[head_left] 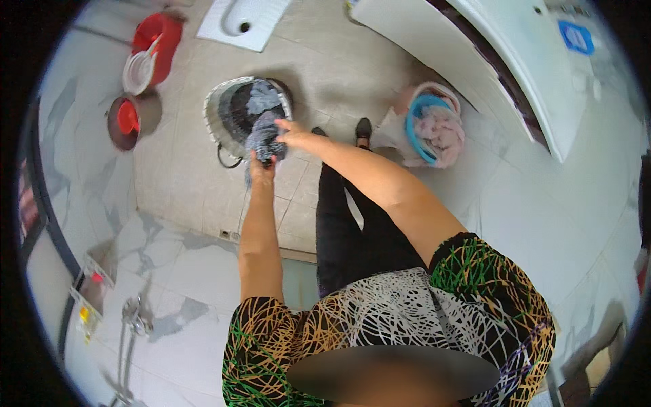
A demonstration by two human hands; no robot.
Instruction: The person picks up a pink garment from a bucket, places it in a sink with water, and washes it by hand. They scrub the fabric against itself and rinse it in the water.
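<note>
Holding a bunched grey cloth (pixel 266 136) from its near end, L hand (pixel 263 169) has fingers curled round the fabric, w/ a loose tail hanging just L of the wrist. R hand (pixel 290 132) has fingertips against the cloth's R side; how firmly they pinch, can't tell.

Why 2 hands: prob. b/c the stuff is limp & bulky, so L bears the near end & R keeps the side from flopping out. Cloth sits at the near R part of the white basket (pixel 215 115), over the rim; likely so anything loose drops inside. Whether its far end touches the laundry below, can't tell.

Long axis runs approx. near-to-far, roughly in line w/ the L forearm; far end points into the basket, near end twd the person. No real front or back to it, just a crumpled lump.

Inside basket: lighter blue-grey cloth (pixel 263 98) at far R, dark cloth (pixel 237 112) beside it. Black handle (pixel 229 161) sticks out on the near side.

Further out: pink laundry (pixel 439 132) in a blue-rimmed tub (pixel 411 129) R of the feet, prob. kept as a separate pile. Far L: red basin (pixel 171 54) & metal pot (pixel 118 138) w/ red scoop (pixel 127 117), by the wall.
</note>
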